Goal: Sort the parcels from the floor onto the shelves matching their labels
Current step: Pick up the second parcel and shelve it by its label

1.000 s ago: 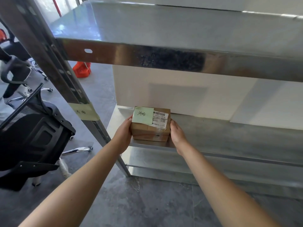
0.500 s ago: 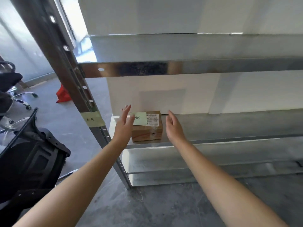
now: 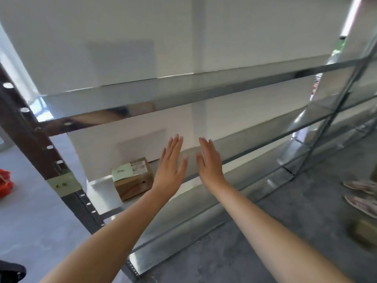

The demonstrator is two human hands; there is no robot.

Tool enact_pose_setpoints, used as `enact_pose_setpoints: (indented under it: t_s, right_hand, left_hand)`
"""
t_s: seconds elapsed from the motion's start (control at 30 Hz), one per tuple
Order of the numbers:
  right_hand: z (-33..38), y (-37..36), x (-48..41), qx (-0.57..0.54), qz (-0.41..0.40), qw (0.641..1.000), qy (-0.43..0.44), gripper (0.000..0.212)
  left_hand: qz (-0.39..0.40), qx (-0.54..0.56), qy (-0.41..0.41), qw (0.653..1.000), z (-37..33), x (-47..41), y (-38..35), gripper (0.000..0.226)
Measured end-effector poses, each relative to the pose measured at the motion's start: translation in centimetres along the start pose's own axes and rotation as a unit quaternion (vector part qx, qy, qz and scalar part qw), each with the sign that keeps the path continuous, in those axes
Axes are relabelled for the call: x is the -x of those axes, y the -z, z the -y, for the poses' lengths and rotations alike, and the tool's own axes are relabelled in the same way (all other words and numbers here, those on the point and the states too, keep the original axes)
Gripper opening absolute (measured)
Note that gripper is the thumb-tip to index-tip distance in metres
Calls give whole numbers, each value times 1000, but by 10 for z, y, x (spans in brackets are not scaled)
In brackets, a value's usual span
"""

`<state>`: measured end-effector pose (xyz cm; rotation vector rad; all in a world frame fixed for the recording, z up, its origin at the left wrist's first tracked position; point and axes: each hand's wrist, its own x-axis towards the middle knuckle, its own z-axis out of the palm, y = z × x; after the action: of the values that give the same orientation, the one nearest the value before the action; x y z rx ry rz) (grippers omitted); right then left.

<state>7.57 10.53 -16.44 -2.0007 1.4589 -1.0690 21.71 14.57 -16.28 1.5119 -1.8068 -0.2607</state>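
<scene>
A small brown cardboard parcel [image 3: 133, 178] with a green note and a white shipping label rests on the lower metal shelf [image 3: 206, 182], near its left end. My left hand [image 3: 171, 166] hovers just right of the parcel, fingers spread, holding nothing. My right hand [image 3: 208, 160] is open too, a little further right, palm facing the left one. Both hands are apart from the parcel. A green paper label [image 3: 64, 183] is stuck on the left upright of the rack.
An upper metal shelf [image 3: 183, 97] crosses above the hands. A blurred brown parcel [image 3: 365, 233] lies on the grey floor at the right, close to another person's shoes [image 3: 361, 193]. An orange object [image 3: 5, 181] sits at the far left.
Both hands let go of the parcel, which stays on the lower shelf, and drew back to the right with fingers spread. The view swung rightward and up.
</scene>
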Motion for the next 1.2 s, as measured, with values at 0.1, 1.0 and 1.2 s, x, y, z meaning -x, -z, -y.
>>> enact_pose_setpoints:
  t_s: [0.1,1.0,1.2]
  right_hand:
    - [-25,48,11,103,-48,994,-3,54]
    - [-290,404,145,225,-201,903,-305,56]
    - [-329,442,170,227,-199,888,-348,55]
  left_hand:
    - [38,-10,-67,997,-32,-8,-31,59]
    - [183,2,-283,941,-350,-57,-357,71]
    - [198,6,-296,935,-386,-52,-406,69]
